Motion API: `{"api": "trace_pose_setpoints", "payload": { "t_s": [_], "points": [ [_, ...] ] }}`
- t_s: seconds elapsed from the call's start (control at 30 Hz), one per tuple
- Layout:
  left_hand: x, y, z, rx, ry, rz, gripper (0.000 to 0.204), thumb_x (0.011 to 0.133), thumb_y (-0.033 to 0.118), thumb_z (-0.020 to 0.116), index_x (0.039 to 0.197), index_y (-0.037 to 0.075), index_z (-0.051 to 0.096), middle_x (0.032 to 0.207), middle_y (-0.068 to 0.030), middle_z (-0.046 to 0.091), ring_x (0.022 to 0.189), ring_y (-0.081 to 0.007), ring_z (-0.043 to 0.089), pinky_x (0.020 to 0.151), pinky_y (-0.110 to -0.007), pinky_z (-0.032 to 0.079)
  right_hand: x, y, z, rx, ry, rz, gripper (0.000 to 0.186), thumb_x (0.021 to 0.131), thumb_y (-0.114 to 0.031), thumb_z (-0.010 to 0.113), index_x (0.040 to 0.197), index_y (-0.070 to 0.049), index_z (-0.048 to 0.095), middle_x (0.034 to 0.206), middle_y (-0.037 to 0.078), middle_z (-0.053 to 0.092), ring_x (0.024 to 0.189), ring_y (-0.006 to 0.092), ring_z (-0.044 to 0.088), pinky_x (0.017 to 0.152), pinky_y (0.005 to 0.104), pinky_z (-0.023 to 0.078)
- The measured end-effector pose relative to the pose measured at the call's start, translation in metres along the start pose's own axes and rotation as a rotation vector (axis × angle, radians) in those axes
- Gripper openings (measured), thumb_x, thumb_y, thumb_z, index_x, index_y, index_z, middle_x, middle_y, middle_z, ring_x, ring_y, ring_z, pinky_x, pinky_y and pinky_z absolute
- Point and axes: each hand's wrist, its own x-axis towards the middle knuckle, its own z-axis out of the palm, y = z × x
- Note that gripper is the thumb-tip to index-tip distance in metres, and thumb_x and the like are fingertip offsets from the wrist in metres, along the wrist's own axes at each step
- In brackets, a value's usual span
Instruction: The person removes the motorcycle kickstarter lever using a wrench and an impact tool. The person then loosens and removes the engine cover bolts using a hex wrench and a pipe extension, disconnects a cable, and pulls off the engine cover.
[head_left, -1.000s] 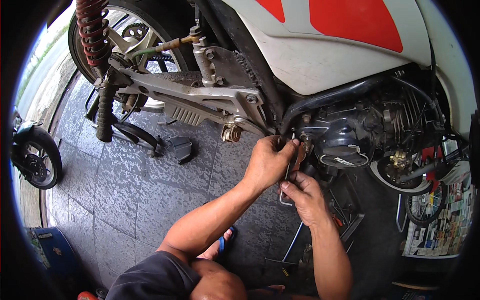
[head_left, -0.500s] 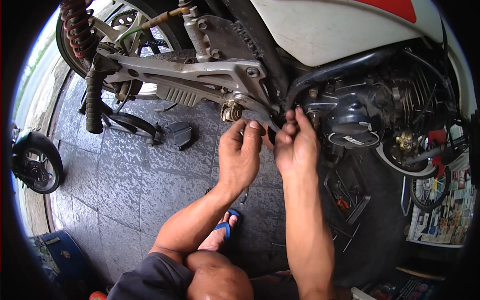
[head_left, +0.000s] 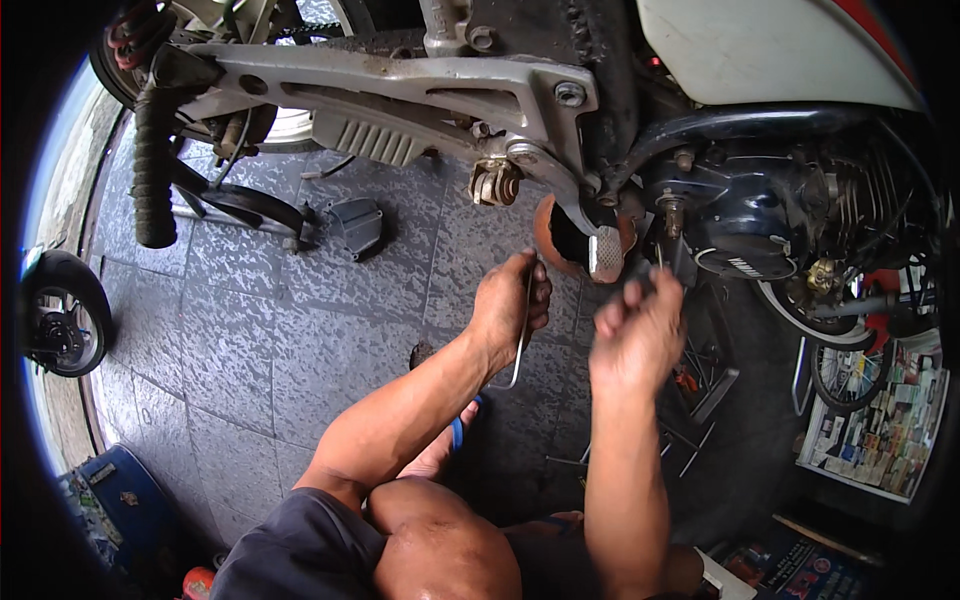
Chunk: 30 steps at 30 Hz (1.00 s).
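My left hand (head_left: 508,305) is closed round a thin bent metal rod (head_left: 519,360), whose hooked lower end hangs below the fist. To its right, my right hand (head_left: 640,325) has curled, slightly blurred fingers. A small thin tip shows by its fingertips, too small to name. Beyond both hands is the motorcycle's foot pedal (head_left: 604,255) with a ridged metal pad. Under the pedal stands a reddish-brown bowl (head_left: 550,235) with a dark inside. The black engine (head_left: 745,215) lies beyond and right of my right hand.
A silver footrest bracket (head_left: 400,80) with a rubber peg (head_left: 154,180) juts out at upper left. On the tiled floor lie a dark cover (head_left: 357,226) and, at right, a tool tray (head_left: 718,390). A blue box (head_left: 125,510) stands at lower left.
My right hand has drawn back toward me from beside the engine. The left hand has shifted right, and its rod shows more clearly. The view has shifted, uncovering the pedal pad and bowl.
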Motion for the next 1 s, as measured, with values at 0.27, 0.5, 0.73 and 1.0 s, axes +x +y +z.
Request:
{"api": "trace_pose_setpoints", "payload": {
  "t_s": [0.27, 0.5, 0.73, 1.0],
  "points": [
    [0.033, -0.094, 0.014, 0.344, 0.159, -0.185, 0.027, 0.098, 0.033, 0.046, 0.082, 0.012, 0.051, 0.062, 0.0013, 0.044, 0.047, -0.0104, 0.037, 0.042, -0.028, 0.029, 0.188, -0.005, -0.140, -0.441, 0.252, -0.016, 0.022, 0.090, -0.035, 0.066, 0.092, -0.015, 0.056, 0.063, -0.005, 0.049, 0.051, 0.0074, 0.045, 0.046, 0.0214, 0.038],
    [0.147, -0.166, 0.070, 0.815, 0.250, 0.492, 0.041, 0.099, 0.034, 0.045, 0.105, -0.002, 0.064, 0.093, -0.0188, 0.068, 0.092, -0.0317, 0.066, 0.082, -0.039, 0.050, 0.129, 0.035, -0.143, -0.356, -0.063, 0.455, 0.046, 0.097, -0.056, 0.044, 0.107, -0.012, 0.054, 0.097, 0.006, 0.056, 0.071, 0.0179, 0.054, 0.056, 0.0327, 0.045],
    [0.234, -0.192, 0.147, 0.425, 0.130, 0.253, 0.043, 0.092, 0.038, 0.052, 0.114, 0.001, 0.058, 0.110, -0.0232, 0.063, 0.106, -0.0383, 0.060, 0.091, -0.045, 0.048, 0.136, 0.011, -0.181, -0.500, 0.179, 0.135, 0.020, 0.099, -0.027, 0.050, 0.091, -0.010, 0.055, 0.060, -0.003, 0.041, 0.041, 0.0074, 0.034, 0.037, 0.0227, 0.026],
    [0.146, -0.137, 0.113, 0.825, -0.070, 0.312, 0.028, 0.093, 0.026, 0.053, 0.100, 0.001, 0.063, 0.087, -0.0112, 0.066, 0.081, -0.0245, 0.063, 0.074, -0.036, 0.050, 0.084, -0.023, -0.159, -0.482, -0.124, -0.099, 0.023, 0.098, -0.024, 0.051, 0.093, -0.003, 0.060, 0.058, -0.004, 0.037, 0.043, 0.0044, 0.035, 0.037, 0.0201, 0.027]
  ]
}}
